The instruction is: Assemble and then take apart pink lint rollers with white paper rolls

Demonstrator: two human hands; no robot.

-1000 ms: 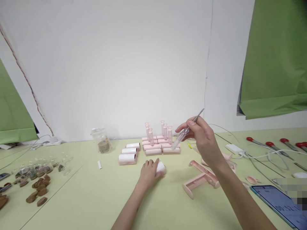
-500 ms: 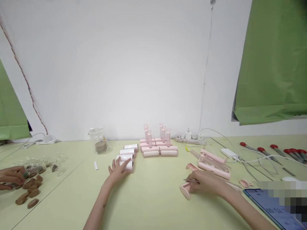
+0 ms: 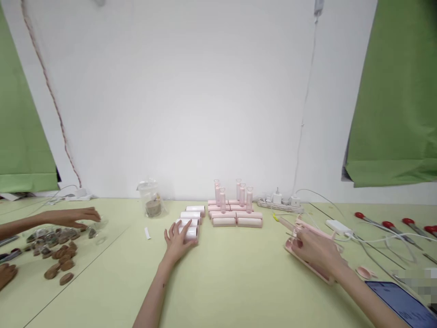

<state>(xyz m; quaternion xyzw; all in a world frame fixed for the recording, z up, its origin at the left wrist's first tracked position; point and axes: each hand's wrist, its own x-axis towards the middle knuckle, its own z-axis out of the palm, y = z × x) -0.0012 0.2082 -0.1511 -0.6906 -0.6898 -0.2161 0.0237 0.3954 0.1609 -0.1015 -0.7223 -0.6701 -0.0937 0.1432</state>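
My left hand (image 3: 178, 241) lies spread over the front of a row of white rolls (image 3: 191, 215) in pink holders, fingers apart and touching the nearest ones. At the right, my right hand (image 3: 316, 248) is closed over the left end of an open pink plastic case (image 3: 309, 265), gripping a pink plastic piece (image 3: 290, 244) whose exact form is partly hidden by the fingers. A thin, stick-like object sticks out by the fingertips; its kind is unclear. Loose on the table beside my right forearm lies a small pink spoon-shaped part (image 3: 365, 272).
Pink roller cases (image 3: 249, 222) with clear pink bottles (image 3: 249, 200) stand near the wall. A power strip (image 3: 280, 206), cables, red-ended tools (image 3: 388, 225) and a phone (image 3: 399, 300) are at right. Another person's hands (image 3: 80, 215) are among brown discs (image 3: 66, 278) at left.
My right hand has moved from the table onto the pink case, which now sits nearer. My left hand stays on the rolls. The co-worker's hand has reached further in, and the view has shifted.
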